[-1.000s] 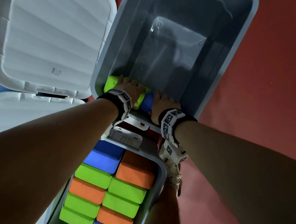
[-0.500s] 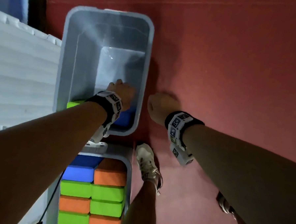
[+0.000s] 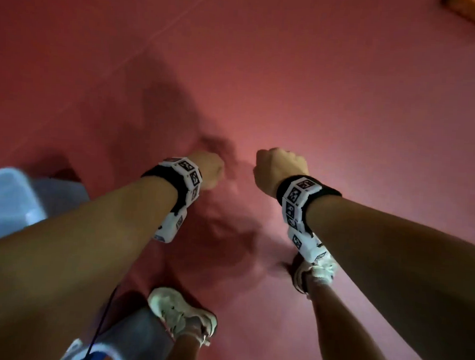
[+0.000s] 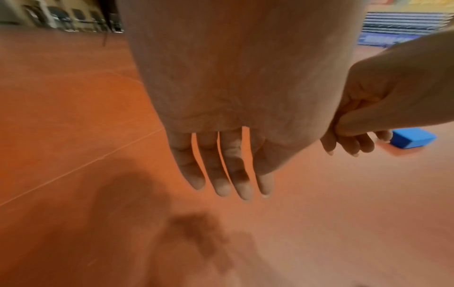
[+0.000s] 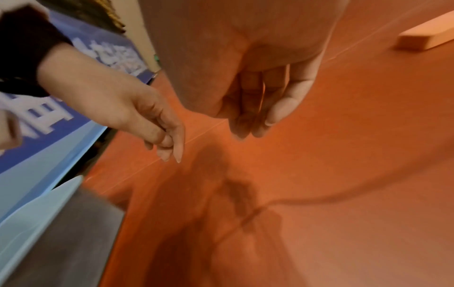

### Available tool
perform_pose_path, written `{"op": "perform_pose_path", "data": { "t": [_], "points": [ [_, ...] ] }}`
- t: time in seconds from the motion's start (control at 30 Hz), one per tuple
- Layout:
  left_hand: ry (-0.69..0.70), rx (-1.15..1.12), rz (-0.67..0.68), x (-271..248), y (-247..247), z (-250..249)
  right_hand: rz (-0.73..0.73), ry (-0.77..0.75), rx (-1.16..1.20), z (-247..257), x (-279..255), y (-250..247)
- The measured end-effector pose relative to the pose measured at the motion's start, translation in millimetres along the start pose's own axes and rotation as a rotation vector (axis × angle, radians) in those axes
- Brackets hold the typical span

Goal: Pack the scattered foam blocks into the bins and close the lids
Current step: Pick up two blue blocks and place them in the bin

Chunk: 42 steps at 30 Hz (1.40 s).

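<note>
Hanging empty over the red floor [image 3: 345, 103]: left hand [image 4: 221, 165] fingers straight, slightly spread; right hand [image 5: 260, 101] loosely curled; blue foam block [image 4: 412, 137] and orange foam block [image 5: 427, 39] well apart on floor (likely light, squashy); grip across long sides.

Black wristbands [image 3: 165, 176] with white tag-marked blocks; pale laced sneakers [image 3: 181, 313].

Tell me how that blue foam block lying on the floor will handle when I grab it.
The blue block is boxy with flat faces, so it should sit still rather than roll. Being foam, it is probably light and slightly squashy. Its matte surface likely grips well in one hand.
</note>
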<state>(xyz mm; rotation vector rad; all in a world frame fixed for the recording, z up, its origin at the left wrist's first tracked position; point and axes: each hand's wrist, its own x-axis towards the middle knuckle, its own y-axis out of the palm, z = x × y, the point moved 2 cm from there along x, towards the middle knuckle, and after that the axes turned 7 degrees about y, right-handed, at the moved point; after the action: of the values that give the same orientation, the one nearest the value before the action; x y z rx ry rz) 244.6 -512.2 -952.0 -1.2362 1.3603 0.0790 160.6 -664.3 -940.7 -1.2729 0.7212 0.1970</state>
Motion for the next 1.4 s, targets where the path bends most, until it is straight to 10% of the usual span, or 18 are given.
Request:
{"op": "perform_pose_path", "data": {
  "t": [0.23, 0.5, 1.4],
  "points": [
    [0.225, 0.057, 0.057, 168, -134, -232, -0.051, 0.343, 0.165, -276, 5, -67],
    [0.371, 0.240, 0.120, 268, -245, -427, -0.049, 0.593, 0.336, -475, -14, -116],
    [0.404, 0.456, 0.191, 605, -481, -644, 0.124, 0.800, 0.504, -812, 166, -255]
  ]
}}
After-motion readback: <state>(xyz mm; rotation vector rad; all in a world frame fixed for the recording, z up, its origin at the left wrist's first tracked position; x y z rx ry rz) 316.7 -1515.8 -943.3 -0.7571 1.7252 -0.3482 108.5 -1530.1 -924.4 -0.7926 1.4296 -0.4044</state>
